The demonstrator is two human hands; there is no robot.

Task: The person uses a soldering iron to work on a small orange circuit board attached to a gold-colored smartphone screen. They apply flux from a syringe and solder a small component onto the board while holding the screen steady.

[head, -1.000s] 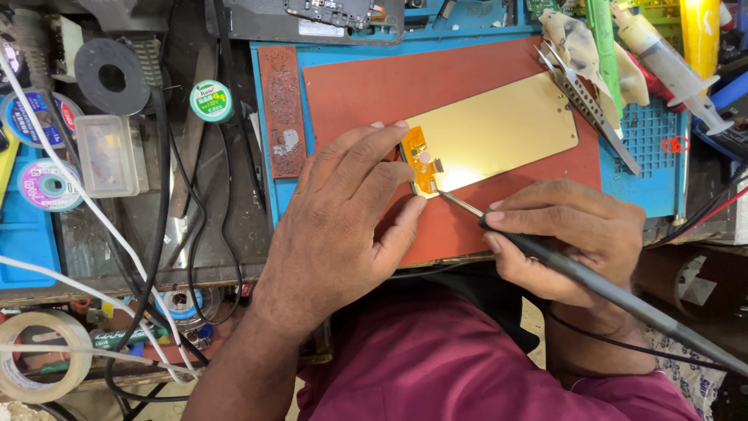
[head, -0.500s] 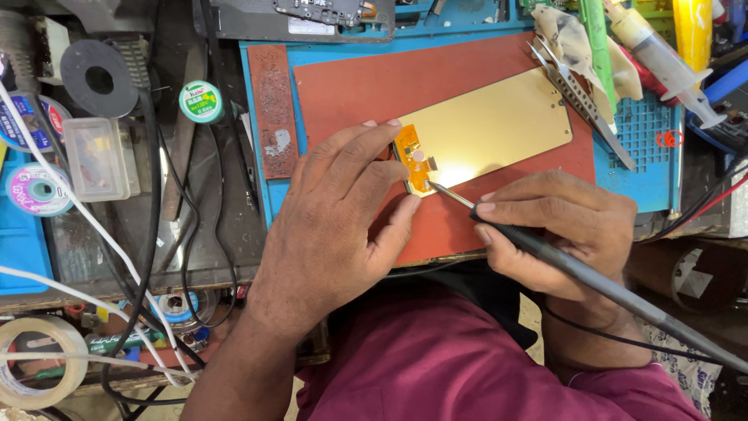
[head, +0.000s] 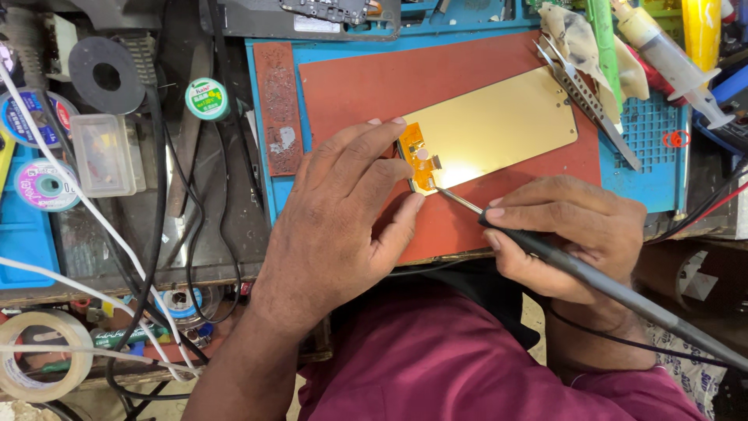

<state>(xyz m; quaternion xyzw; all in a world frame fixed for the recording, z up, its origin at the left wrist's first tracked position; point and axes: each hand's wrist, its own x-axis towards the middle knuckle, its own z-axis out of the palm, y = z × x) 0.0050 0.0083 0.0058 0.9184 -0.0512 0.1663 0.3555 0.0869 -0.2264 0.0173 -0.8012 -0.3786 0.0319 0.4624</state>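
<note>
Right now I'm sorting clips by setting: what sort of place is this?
Likely an electronics repair bench: a soldering iron at a gold display panel, solder spool, tweezers.

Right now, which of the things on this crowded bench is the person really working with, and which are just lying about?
In use:
left hand steadying the gold rectangular display panel
orange flex strip on that panel
right hand holding the dark pen-shaped soldering iron
red rubber work mat

Lying about:
metal tweezers
clear plastic syringe
green-labelled solder spool
tape roll
small clear plastic box
</note>
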